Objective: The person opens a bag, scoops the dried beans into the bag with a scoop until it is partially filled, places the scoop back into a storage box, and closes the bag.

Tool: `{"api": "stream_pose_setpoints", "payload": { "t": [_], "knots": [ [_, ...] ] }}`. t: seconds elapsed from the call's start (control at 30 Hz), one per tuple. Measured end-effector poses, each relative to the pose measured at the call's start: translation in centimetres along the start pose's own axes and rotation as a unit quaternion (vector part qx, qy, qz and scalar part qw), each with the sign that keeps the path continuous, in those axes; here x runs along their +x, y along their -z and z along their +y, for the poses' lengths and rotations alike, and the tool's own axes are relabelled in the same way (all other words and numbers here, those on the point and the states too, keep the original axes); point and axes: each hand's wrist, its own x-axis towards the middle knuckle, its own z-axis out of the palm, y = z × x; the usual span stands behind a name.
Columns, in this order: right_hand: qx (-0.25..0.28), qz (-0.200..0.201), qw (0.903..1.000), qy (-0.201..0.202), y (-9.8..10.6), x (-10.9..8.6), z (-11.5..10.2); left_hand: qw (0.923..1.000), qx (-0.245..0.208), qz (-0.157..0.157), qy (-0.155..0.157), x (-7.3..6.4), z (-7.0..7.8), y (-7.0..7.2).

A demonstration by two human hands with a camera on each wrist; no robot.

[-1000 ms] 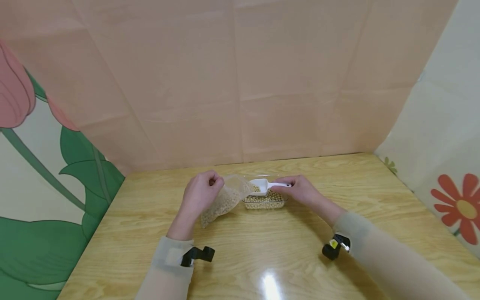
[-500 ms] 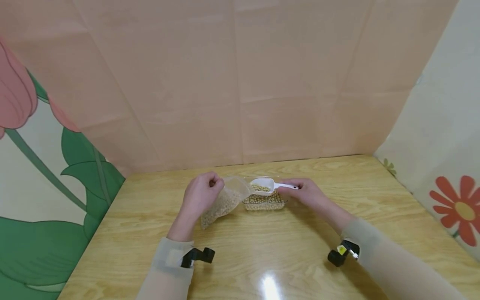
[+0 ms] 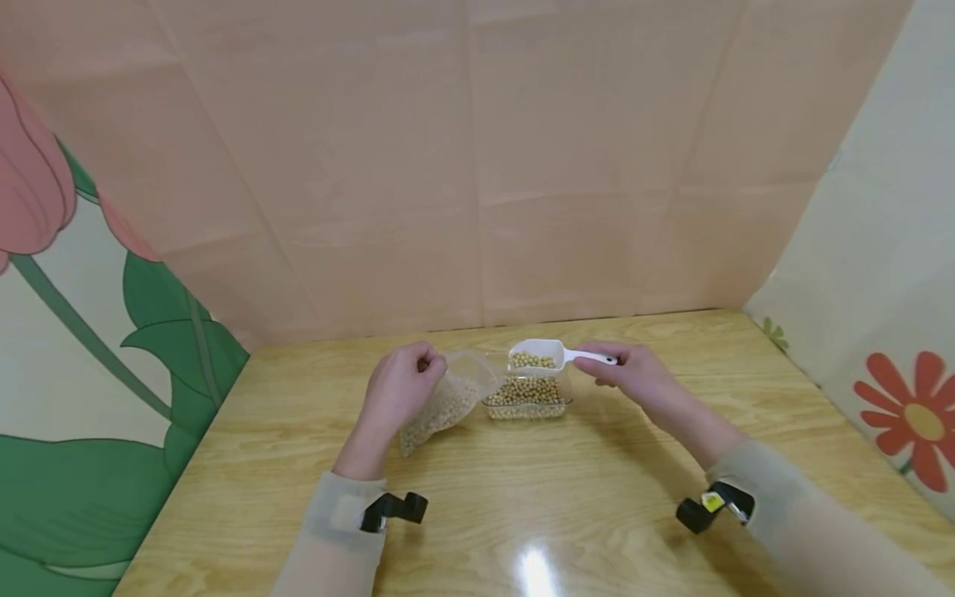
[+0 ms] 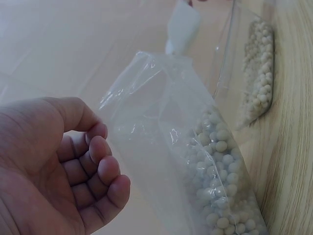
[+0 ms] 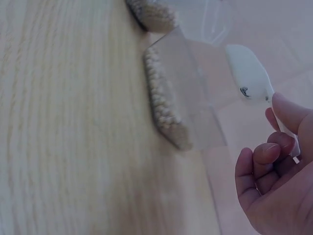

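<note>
My left hand (image 3: 400, 383) pinches the rim of a clear plastic bag (image 4: 146, 132) between thumb and forefinger. The bag's lower part bulges with round, pale beans (image 4: 222, 166), and its mouth gapes towards the right. With curled fingers my right hand (image 3: 630, 371) grips the handle of a white scoop (image 3: 554, 348). Pale yellow beans (image 3: 531, 360) lie in the scoop's bowl, which hangs level above the back of a clear rectangular container (image 3: 526, 412). More beans fill part of that container, seen side-on in the right wrist view. The scoop and bag are apart.
The wooden table (image 3: 522, 497) runs up to a pink cloth backdrop (image 3: 477, 166). A floral wall panel (image 3: 895, 332) borders it on the right, and a tulip-patterned one (image 3: 82, 373) on the left. The bag stands just left of the container.
My right hand has drawn the scoop out of the bag's mouth, rightwards and up, with beans now visible in it. The left hand and bag have stayed nearly still.
</note>
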Motion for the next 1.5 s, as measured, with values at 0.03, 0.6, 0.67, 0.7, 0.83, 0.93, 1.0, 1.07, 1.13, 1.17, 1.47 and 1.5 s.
{"api": "stream_pose_setpoints", "payload": {
  "t": [0.03, 0.6, 0.67, 0.7, 0.83, 0.93, 1.0, 1.07, 1.13, 1.17, 1.47, 1.5],
  "knots": [
    [0.0, 0.002, 1.0, 0.004, 0.1, -0.1, -0.3, 1.0, 0.0, 0.0, 0.0, 0.0, 0.0, 0.0],
    [-0.006, -0.007, 0.9994, 0.034, -0.7, -0.7, -3.8, 1.0, -0.006, -0.001, 0.0, -0.2, 0.1, 0.1],
    [-0.011, -0.013, 0.9991, 0.039, -1.0, -0.6, -4.1, 1.0, -0.006, 0.0, 0.001, -0.2, 0.2, 0.1],
    [-0.014, -0.014, 0.9989, 0.041, -1.2, -0.6, -4.2, 1.0, -0.006, 0.0, 0.001, -0.2, 0.2, 0.2],
    [-0.02, -0.017, 0.9982, 0.054, -1.9, -0.4, -4.9, 1.0, -0.004, 0.001, 0.0, -0.2, 0.1, 0.1],
    [-0.026, -0.018, 0.9977, 0.06, -2.3, -0.5, -5.5, 1.0, -0.001, 0.003, -0.001, -0.2, 0.1, 0.2],
    [-0.037, -0.022, 0.9972, 0.062, -2.5, -0.4, -5.9, 1.0, 0.0, 0.003, -0.002, -0.2, 0.1, 0.2],
    [-0.05, -0.024, 0.9964, 0.065, -2.8, -0.3, -6.2, 1.0, 0.0, 0.003, -0.001, -0.2, 0.1, 0.2],
    [-0.061, -0.026, 0.9947, 0.078, -3.0, -0.2, -6.4, 1.0, -0.002, 0.003, -0.001, -0.2, 0.1, 0.3],
    [-0.065, -0.025, 0.9938, 0.086, -3.1, -0.1, -6.5, 1.0, -0.002, 0.004, -0.001, -0.2, 0.1, 0.3],
    [-0.125, -0.002, 0.9767, 0.174, -4.0, 0.4, -6.9, 1.0, -0.003, 0.004, -0.008, -0.1, 0.0, 0.2],
    [-0.133, 0.002, 0.9742, 0.182, -4.0, 0.4, -7.0, 1.0, -0.004, 0.005, -0.007, -0.1, 0.1, 0.3]
  ]
}}
